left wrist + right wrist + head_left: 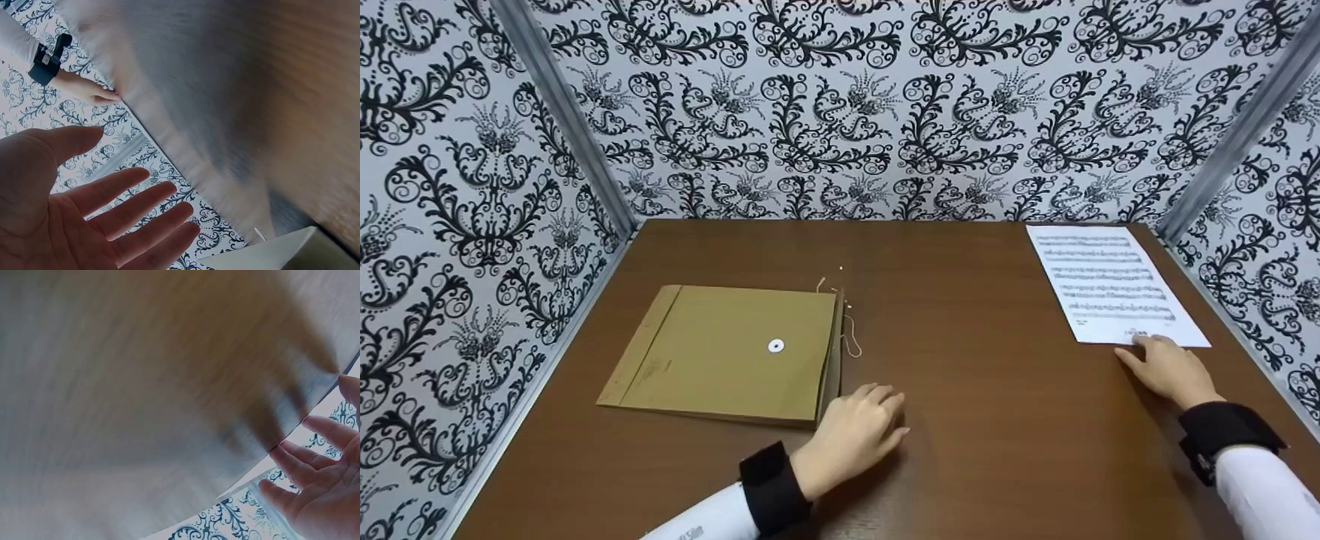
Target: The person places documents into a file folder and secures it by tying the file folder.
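Observation:
A brown paper document envelope [727, 352] lies on the left half of the table, its mouth at the right parted slightly. A white round button sits on its face, and a thin string [852, 336] trails from the right side. Beside the lower right corner of the envelope is my left hand [855, 431], fingers relaxed and holding nothing; its palm shows bare in the left wrist view. At the far right lies a sheet of printed music [1110, 277], upside down to me. My right hand [1174, 371] rests with extended fingertips at its near edge.
The brown wooden table [960, 390] is enclosed by a back wall [840, 112] and side walls in black-and-white scroll pattern, with grey posts [1237, 135] at the corners. The sheet lies close to the table's right edge.

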The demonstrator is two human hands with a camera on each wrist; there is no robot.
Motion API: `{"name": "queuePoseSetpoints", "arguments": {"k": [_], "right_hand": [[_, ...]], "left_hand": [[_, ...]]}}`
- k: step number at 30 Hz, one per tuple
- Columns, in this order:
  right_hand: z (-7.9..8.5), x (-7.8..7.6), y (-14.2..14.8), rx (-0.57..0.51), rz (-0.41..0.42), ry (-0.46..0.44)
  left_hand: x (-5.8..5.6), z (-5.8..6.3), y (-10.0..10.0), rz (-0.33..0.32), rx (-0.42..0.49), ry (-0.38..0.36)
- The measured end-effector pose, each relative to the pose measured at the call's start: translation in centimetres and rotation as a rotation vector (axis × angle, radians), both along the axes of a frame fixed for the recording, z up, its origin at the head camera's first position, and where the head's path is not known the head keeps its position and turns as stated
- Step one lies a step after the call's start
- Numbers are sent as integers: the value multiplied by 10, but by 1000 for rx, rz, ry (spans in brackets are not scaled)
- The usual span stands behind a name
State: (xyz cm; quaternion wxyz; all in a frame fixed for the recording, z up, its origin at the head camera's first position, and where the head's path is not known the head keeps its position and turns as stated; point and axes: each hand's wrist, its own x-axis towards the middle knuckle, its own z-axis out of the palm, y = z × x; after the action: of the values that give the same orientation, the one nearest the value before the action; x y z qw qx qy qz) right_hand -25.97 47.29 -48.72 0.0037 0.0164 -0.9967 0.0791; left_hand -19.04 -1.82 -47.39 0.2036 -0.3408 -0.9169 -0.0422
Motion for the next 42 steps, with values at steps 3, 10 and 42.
{"name": "queuePoseSetpoints", "arguments": {"k": [3,10,42], "right_hand": [[-2,3,-4,25,-5,15],[0,7,-17,39,-12,13],[7,40,-101,57,21,-9]], "left_hand": [[1,1,0,22,-8,-55],[-2,3,-1,50,-29,-167],[-11,8,2,119,-32,-271]]}}
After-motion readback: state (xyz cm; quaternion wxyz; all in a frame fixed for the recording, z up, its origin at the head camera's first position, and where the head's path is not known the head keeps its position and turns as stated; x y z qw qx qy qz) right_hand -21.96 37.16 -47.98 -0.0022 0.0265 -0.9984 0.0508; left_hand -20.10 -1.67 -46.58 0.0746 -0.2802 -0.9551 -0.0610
